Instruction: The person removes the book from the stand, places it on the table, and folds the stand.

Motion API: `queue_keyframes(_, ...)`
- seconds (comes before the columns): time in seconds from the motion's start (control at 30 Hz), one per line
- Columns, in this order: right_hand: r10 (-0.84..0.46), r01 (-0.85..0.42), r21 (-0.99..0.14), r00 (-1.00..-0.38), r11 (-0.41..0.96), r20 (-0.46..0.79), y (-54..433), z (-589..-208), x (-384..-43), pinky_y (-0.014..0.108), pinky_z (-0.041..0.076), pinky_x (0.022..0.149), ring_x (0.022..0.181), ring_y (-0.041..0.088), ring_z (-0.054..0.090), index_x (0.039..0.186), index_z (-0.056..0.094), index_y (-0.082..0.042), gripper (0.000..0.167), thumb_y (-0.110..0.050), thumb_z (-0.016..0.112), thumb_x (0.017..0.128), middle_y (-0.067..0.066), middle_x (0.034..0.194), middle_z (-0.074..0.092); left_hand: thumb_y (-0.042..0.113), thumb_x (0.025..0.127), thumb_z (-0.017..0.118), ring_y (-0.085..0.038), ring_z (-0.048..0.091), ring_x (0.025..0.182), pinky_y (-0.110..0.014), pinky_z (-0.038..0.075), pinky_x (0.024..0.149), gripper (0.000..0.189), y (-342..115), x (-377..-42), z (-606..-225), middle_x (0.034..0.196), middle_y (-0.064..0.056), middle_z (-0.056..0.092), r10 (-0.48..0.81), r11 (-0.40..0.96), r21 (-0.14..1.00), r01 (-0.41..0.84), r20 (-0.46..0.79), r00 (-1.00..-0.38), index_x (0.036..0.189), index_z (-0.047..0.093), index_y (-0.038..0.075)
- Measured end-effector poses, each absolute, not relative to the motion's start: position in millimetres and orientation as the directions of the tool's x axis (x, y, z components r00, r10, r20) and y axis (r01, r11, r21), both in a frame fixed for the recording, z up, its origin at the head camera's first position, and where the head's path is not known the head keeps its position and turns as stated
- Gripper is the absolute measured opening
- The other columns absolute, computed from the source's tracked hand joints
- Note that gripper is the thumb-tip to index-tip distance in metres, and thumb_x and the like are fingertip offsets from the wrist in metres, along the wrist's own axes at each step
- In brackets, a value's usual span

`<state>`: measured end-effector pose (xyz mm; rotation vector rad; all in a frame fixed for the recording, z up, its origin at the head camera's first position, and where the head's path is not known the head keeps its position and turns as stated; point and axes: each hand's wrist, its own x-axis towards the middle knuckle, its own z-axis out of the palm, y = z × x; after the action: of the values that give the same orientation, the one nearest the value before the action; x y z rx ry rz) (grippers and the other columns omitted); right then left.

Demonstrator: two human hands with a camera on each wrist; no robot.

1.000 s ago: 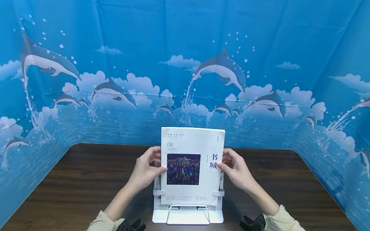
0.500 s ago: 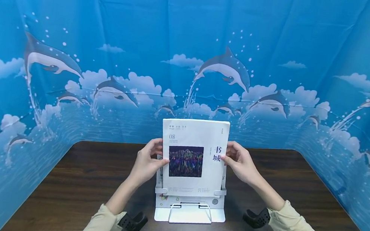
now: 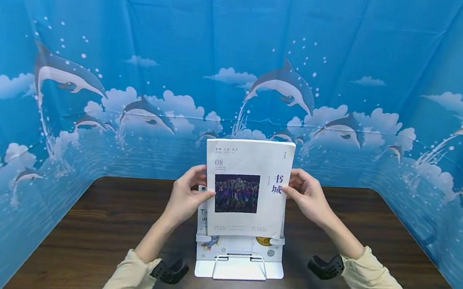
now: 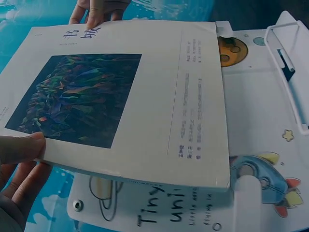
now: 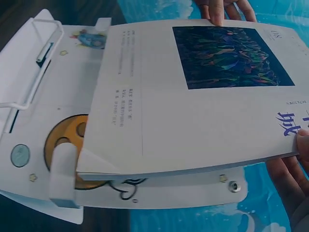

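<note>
Between both hands is a white magazine [image 3: 231, 224] with a dark picture on its cover. My left hand [image 3: 186, 194] pinches its left edge, thumb on the cover and fingers behind. On the opposite edge my right hand [image 3: 308, 195] grips the same way. Behind and below the magazine stands a white book stand [image 3: 239, 268], printed with cartoon planets and lettering. Its left page clip [image 4: 247, 203] and right page clip [image 5: 64, 166] show close to the magazine's bottom corners. The magazine covers most of the stand's back panel.
The stand rests on a dark wooden table [image 3: 121, 227]. A blue curtain [image 3: 162, 38] printed with dolphins hangs behind the table and along its sides. Black wrist straps [image 3: 169, 271] sit at the ends of both sleeves.
Both hands have raised the magazine up along the stand. More of the stand's printed lower panel shows beneath it now, and the stand has stayed in place.
</note>
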<state>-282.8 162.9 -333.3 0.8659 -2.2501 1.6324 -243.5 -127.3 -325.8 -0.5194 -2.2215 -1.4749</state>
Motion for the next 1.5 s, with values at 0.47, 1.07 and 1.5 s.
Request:
queue_keyframes(0.47,-0.321,-0.618,-0.754,-0.777,0.223,0.541,176,-318,-279,0.026,0.053,0.063,0.075,0.011,0.060,0.114,0.051,0.006,0.031,0.003,0.059,0.084,0.021,0.094,0.062,-0.012,0.073,0.066,-0.033,0.060,0.092,-0.036,0.054,0.071,0.054,-112,-231,-302,0.103,-0.022,0.060,0.063,0.318,0.813,0.488,0.495,-0.867,0.124,0.047,-0.006)
queue_keyframes(1.07,-0.321,-0.593,-0.753,-0.800,0.286,0.508,216,-316,-262,0.027,0.053,0.063,0.076,0.011,0.062,0.119,0.047,0.006,0.035,0.001,0.057,0.086,-0.001,0.093,0.063,-0.006,0.073,0.070,-0.028,0.060,0.088,-0.028,0.054,0.067,0.058,-83,-244,-331,0.102,-0.017,0.059,0.123,0.245,0.816,0.524,0.509,-0.852,0.126,0.047,0.000)
queue_keyframes(1.5,-0.305,-0.558,-0.739,-0.829,0.377,0.469,252,-320,-244,0.024,0.053,0.060,0.074,0.009,0.062,0.121,0.043,0.009,0.038,0.001,0.057,0.086,-0.009,0.091,0.063,-0.009,0.071,0.070,-0.029,0.061,0.089,-0.029,0.054,0.070,0.062,-48,-230,-330,0.102,-0.018,0.060,0.188,0.183,0.840,0.510,0.479,-0.857,0.128,0.045,-0.003)
